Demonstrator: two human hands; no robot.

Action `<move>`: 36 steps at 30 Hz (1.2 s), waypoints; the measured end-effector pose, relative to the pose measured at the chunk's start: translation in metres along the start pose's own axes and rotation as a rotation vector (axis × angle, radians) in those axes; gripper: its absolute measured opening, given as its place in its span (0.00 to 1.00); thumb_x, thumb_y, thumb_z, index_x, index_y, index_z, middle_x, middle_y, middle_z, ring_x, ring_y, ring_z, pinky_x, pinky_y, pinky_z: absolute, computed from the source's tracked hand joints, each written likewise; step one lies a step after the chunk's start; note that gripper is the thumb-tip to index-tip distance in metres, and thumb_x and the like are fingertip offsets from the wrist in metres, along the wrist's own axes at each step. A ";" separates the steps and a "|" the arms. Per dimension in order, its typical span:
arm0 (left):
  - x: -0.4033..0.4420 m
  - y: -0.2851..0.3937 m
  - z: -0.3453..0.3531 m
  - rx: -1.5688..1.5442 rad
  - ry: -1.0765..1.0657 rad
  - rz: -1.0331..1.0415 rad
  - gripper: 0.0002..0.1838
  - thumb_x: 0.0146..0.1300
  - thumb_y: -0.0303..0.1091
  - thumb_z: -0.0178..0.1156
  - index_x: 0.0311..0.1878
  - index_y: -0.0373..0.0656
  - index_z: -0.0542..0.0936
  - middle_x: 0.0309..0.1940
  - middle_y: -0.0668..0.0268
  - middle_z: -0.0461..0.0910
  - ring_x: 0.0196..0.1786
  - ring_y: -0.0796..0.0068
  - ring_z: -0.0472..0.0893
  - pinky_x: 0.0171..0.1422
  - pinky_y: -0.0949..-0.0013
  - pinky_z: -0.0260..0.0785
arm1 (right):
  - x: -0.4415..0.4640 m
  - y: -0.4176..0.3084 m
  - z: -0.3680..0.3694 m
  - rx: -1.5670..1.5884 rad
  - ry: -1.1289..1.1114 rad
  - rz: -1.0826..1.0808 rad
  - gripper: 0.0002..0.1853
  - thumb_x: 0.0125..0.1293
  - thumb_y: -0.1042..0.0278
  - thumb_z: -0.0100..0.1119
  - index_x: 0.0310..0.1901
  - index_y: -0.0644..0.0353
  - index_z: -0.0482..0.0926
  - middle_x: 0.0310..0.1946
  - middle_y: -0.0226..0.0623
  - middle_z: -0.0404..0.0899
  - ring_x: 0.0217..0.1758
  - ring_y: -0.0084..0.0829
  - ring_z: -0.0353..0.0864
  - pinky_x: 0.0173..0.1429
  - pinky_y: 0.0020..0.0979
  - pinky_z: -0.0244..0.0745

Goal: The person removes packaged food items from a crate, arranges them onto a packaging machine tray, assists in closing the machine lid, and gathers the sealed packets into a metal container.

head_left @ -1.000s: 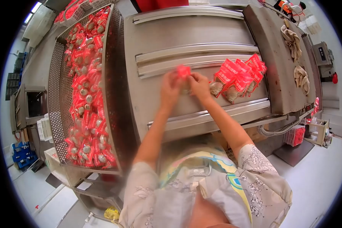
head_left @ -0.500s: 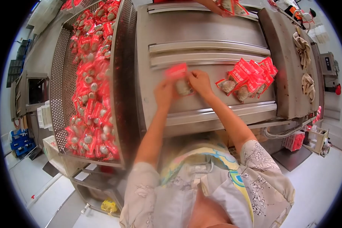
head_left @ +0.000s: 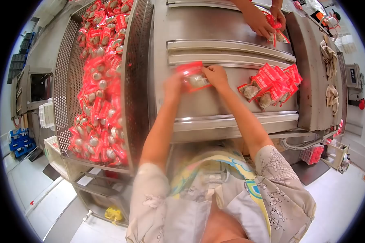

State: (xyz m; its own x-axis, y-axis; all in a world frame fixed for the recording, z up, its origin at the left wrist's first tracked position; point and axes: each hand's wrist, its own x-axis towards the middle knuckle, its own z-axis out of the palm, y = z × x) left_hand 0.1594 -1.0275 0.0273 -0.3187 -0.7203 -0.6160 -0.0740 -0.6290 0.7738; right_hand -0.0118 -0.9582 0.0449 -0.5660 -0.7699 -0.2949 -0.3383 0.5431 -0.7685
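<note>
- Holding a red packet (head_left: 195,77) over the steel table (head_left: 215,24) — the right hand (head_left: 216,76) has thumb and fingers pinched on its right edge.
- The left hand (head_left: 173,86) sits at its left side, too blurred to tell whether the fingers grip.
- New since a second ago: a co-worker's hands (head_left: 258,22) with another packet (head_left: 279,39) — the packet pile (head_left: 270,85) stays put.

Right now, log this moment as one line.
left hand: blurred, beside red packet | right hand: pinching red packet | packet pile: on metal table | perforated bin: holding loose packets | co-worker's hands: at another packet
</note>
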 end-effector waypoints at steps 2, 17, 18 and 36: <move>-0.006 -0.004 -0.004 0.014 -0.001 -0.023 0.11 0.62 0.36 0.57 0.41 0.38 0.78 0.32 0.63 0.81 0.28 0.73 0.81 0.27 0.71 0.74 | 0.003 0.009 -0.004 -0.089 -0.136 -0.007 0.20 0.56 0.48 0.57 0.24 0.59 0.85 0.19 0.43 0.80 0.24 0.38 0.80 0.33 0.37 0.71; -0.023 0.024 0.009 0.417 0.117 0.315 0.17 0.66 0.42 0.59 0.37 0.35 0.83 0.28 0.66 0.83 0.27 0.80 0.82 0.31 0.77 0.71 | -0.015 -0.003 -0.008 0.164 0.139 -0.048 0.16 0.63 0.58 0.57 0.28 0.63 0.81 0.23 0.37 0.81 0.26 0.35 0.81 0.34 0.35 0.73; -0.021 0.018 0.006 0.454 0.067 0.322 0.17 0.65 0.42 0.59 0.38 0.34 0.84 0.27 0.66 0.84 0.28 0.81 0.82 0.31 0.78 0.71 | -0.017 -0.005 -0.010 0.150 0.153 -0.062 0.14 0.63 0.59 0.59 0.28 0.63 0.81 0.25 0.36 0.81 0.28 0.35 0.81 0.34 0.35 0.73; -0.052 -0.003 0.103 0.615 -0.052 0.979 0.14 0.59 0.29 0.62 0.50 0.42 0.78 0.36 0.63 0.81 0.36 0.71 0.81 0.39 0.70 0.72 | -0.083 0.024 -0.053 -0.072 0.181 -0.371 0.09 0.60 0.65 0.62 0.36 0.62 0.80 0.31 0.43 0.78 0.32 0.43 0.80 0.38 0.39 0.74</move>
State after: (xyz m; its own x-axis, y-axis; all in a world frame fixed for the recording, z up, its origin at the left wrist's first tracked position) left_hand 0.0787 -0.9580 0.0724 -0.5311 -0.7988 0.2825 -0.2169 0.4505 0.8661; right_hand -0.0123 -0.8637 0.0812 -0.5163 -0.8500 0.1041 -0.5924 0.2667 -0.7602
